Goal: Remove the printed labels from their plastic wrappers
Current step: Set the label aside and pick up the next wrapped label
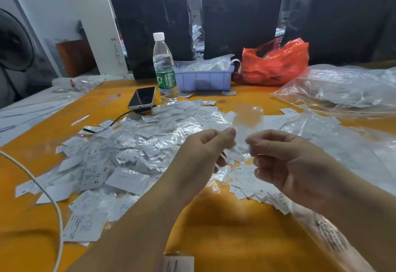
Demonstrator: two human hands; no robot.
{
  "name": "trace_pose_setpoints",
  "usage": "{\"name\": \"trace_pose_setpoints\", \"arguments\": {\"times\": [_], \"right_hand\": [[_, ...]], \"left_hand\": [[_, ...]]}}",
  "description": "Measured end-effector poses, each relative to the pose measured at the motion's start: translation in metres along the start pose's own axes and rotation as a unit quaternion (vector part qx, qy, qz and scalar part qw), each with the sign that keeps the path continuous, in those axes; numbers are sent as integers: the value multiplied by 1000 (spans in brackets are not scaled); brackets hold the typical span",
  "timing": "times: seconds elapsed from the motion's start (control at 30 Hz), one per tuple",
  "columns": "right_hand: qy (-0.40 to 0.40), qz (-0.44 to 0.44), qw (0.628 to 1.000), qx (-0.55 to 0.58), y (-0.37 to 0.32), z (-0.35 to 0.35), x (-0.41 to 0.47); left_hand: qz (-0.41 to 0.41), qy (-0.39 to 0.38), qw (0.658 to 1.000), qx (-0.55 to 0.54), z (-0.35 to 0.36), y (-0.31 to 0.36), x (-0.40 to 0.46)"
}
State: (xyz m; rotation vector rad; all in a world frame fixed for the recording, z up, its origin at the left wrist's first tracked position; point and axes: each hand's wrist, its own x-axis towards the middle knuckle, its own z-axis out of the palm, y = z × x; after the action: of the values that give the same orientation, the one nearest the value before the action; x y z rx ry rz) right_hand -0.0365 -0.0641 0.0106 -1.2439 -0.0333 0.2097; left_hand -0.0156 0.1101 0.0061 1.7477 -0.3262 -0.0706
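**A:** What is shown on the counter (225, 224)?

**B:** An orange counter is seen from above; it is strewn with a wide heap of wrapped labels (137, 143), small white printed slips in clear plastic, some marked XL or XS; a smaller stack of bare labels (252, 184) lies just below the hands; a water bottle (164, 68), a phone (142, 98), a lilac tray (203, 79), a red bag (276, 62) and a large clear bag (342, 92) are set along the far side.

**A:** And the hands?

**B:** Both are raised above the pile, close together; the left hand (205, 154) is closed, thumb pressed to forefinger, on one edge of a clear wrapper (248, 117); the right hand (287, 160) is pinched shut on the opposite edge; the wrapper is blurred, and whether a label is inside it cannot be told.

**A:** What step is judged to be in hand?

**B:** A wrapper is probably being pulled open or emptied.

**A:** What could go wrong?

**B:** The thin film could be torn unevenly if tugged too sharply, and the label creased or ripped with it; the slippery plastic could be lost from the pinch; a freed label could be dropped into the wrapped heap and mixed with unfinished pieces, since the two piles lie nearly touching; loose film could be swept onto the stack by a forearm.
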Motion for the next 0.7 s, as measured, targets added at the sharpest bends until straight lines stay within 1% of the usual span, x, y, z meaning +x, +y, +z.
{"name": "trace_pose_setpoints", "arguments": {"times": [0.07,0.13,0.3,0.4,0.47,0.6,0.63,0.7], "right_hand": [[19,-9,1000,6,1,0,1],[20,-13,1000,9,4,0,3],[-36,0,999,11,7,1,2],[-59,21,998,-27,8,0,0],[-70,34,995,-56,8,0,-1],[-89,46,992,-75,8,0,-2],[-90,41,991,-85,7,1,-1],[-64,12,993,-101,5,2,-1]], "left_hand": [[0,-27,1000,15,3,0,-1],[13,-35,999,17,5,-1,-2],[44,-14,999,13,2,-2,-2],[45,-1,999,-5,0,-2,-2],[46,-8,999,-10,0,-1,-2],[47,-25,999,-3,1,1,-4],[51,-22,998,12,0,1,-4],[72,-16,993,90,-3,-1,-2]]}}
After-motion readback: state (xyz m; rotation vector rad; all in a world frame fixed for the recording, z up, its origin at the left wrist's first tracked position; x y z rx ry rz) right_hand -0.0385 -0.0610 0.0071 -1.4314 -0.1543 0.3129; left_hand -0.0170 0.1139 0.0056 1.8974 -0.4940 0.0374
